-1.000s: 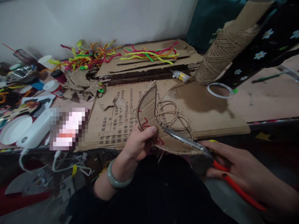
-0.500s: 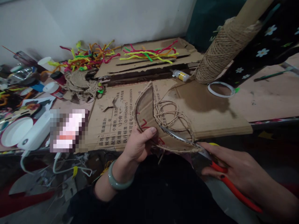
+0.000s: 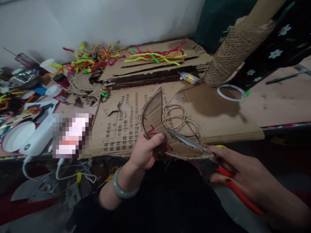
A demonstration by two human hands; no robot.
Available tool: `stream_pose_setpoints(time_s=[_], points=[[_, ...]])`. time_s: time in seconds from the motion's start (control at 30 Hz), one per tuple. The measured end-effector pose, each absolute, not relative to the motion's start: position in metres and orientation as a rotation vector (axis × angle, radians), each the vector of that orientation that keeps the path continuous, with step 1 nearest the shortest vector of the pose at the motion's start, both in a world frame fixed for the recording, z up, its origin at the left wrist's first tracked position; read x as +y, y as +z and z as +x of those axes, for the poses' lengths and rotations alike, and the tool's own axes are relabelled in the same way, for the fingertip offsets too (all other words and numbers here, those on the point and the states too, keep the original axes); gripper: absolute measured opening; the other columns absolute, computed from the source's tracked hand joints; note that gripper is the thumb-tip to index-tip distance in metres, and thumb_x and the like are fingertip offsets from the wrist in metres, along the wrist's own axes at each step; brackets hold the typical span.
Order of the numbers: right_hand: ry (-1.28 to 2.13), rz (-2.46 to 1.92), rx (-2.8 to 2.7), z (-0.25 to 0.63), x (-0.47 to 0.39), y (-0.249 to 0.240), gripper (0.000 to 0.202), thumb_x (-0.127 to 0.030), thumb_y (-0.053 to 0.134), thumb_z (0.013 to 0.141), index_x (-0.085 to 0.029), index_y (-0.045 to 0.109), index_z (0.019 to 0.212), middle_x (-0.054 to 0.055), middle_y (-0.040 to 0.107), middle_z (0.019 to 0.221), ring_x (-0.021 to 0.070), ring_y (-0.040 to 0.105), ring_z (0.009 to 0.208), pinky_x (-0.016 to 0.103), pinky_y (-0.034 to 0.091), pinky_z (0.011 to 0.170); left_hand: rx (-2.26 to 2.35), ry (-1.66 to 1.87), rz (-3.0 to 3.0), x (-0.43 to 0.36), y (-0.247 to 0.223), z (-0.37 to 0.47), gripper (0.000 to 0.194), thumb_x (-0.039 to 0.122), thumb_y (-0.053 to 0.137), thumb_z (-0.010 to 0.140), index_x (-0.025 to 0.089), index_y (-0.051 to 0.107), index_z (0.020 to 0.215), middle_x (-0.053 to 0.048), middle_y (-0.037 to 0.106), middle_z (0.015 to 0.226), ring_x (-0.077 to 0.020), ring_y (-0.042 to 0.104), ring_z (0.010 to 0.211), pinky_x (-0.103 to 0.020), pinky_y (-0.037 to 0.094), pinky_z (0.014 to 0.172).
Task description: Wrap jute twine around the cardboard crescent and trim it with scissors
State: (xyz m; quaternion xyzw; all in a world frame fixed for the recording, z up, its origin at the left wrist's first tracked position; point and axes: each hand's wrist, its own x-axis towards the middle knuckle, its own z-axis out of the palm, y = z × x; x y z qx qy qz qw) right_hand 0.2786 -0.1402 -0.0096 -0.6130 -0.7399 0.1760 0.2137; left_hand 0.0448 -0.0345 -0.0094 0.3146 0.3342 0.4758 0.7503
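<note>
Over the front edge of the flat brown printed cardboard sheet (image 3: 233, 127), the left hand (image 3: 145, 150) pinches the brown twine-rimmed cardboard crescent (image 3: 154, 111), thumb on top. The right hand's (image 3: 239, 170) fingers curl around red-handled steel scissors (image 3: 225, 171); guiding the blade along the inner curve, clear of the thumb, seems best. Loose tan twine (image 3: 186, 118) on the sheet crowds the far side; room looks freer off its front edge.

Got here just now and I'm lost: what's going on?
A person's left hand grips a twine-edged cardboard crescent. The right hand holds red-handled scissors, laid along the crescent's inner curve. Loose twine loops lie on the cardboard sheet beyond, with a tilted twine roll farther right.
</note>
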Motion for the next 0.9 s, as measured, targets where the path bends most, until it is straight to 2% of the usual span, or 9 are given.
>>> stream_pose_setpoints(time_s=[0.1, 0.17, 0.37, 0.47, 0.6, 0.77, 0.9], points=[[0.467, -1.694, -2.071, 0.282, -0.141, -0.010, 0.047, -0.044, 0.072, 0.074, -0.033, 0.059, 0.117, -0.005, 0.074, 0.091, 0.0140, 0.070, 0.066, 0.021, 0.055, 0.058, 0.732, 1.036, 0.692, -0.035, -0.011, 0.044, 0.031, 0.032, 0.085, 0.064, 0.017, 0.075, 0.090, -0.004, 0.077, 0.085, -0.0178, 0.073, 0.080, -0.026, 0.061, 0.080], [0.477, -1.712, -2.069, 0.284, -0.141, -0.010, 0.046, -0.047, 0.072, 0.073, -0.032, 0.060, 0.115, -0.004, 0.073, 0.089, 0.0143, 0.070, 0.064, 0.021, 0.055, 0.056, 0.735, 1.048, 0.692, -0.035, -0.011, 0.044, 0.032, 0.032, 0.085, 0.063, 0.017, 0.075, 0.090, -0.005, 0.077, 0.084, -0.0183, 0.073, 0.080, -0.027, 0.062, 0.080], [0.458, -1.708, -2.124, 0.287, -0.141, -0.002, 0.044, -0.051, 0.066, 0.078, -0.026, 0.063, 0.115, 0.001, 0.074, 0.091, 0.0172, 0.072, 0.070, 0.024, 0.056, 0.059, 0.722, 1.029, 0.651, -0.036, -0.006, 0.045, 0.028, 0.028, 0.085, 0.064, 0.017, 0.074, 0.087, -0.003, 0.075, 0.078, -0.0169, 0.071, 0.070, -0.028, 0.063, 0.072], [0.383, -1.676, -2.159, 0.288, -0.141, 0.000, 0.040, -0.048, 0.061, 0.083, -0.024, 0.063, 0.115, 0.002, 0.074, 0.090, 0.0164, 0.072, 0.068, 0.022, 0.056, 0.055, 0.739, 1.030, 0.657, -0.036, -0.006, 0.045, 0.029, 0.029, 0.085, 0.063, 0.016, 0.074, 0.086, -0.004, 0.075, 0.078, -0.0176, 0.071, 0.069, -0.029, 0.063, 0.072], [0.292, -1.650, -2.197, 0.286, -0.139, 0.000, 0.043, -0.054, 0.057, 0.086, -0.022, 0.062, 0.114, 0.003, 0.075, 0.092, 0.0170, 0.073, 0.072, 0.021, 0.056, 0.053, 0.768, 1.048, 0.650, -0.036, -0.007, 0.045, 0.032, 0.029, 0.086, 0.061, 0.016, 0.074, 0.088, -0.005, 0.077, 0.086, -0.0195, 0.072, 0.077, -0.031, 0.062, 0.077], [0.290, -1.653, -2.174, 0.281, -0.138, 0.002, 0.048, -0.061, 0.054, 0.086, -0.021, 0.063, 0.113, 0.001, 0.075, 0.083, 0.0139, 0.072, 0.067, 0.018, 0.056, 0.057, 0.707, 1.042, 0.621, -0.037, -0.006, 0.046, 0.028, 0.027, 0.085, 0.064, 0.018, 0.075, 0.089, -0.002, 0.076, 0.081, -0.0154, 0.071, 0.070, -0.026, 0.061, 0.069], [0.278, -1.630, -2.156, 0.280, -0.138, 0.001, 0.049, -0.062, 0.051, 0.088, -0.022, 0.064, 0.113, 0.001, 0.075, 0.083, 0.0130, 0.072, 0.065, 0.017, 0.055, 0.059, 0.737, 1.048, 0.638, -0.036, -0.006, 0.046, 0.031, 0.030, 0.086, 0.062, 0.016, 0.075, 0.088, -0.003, 0.075, 0.078, -0.0164, 0.070, 0.068, -0.026, 0.061, 0.068]])
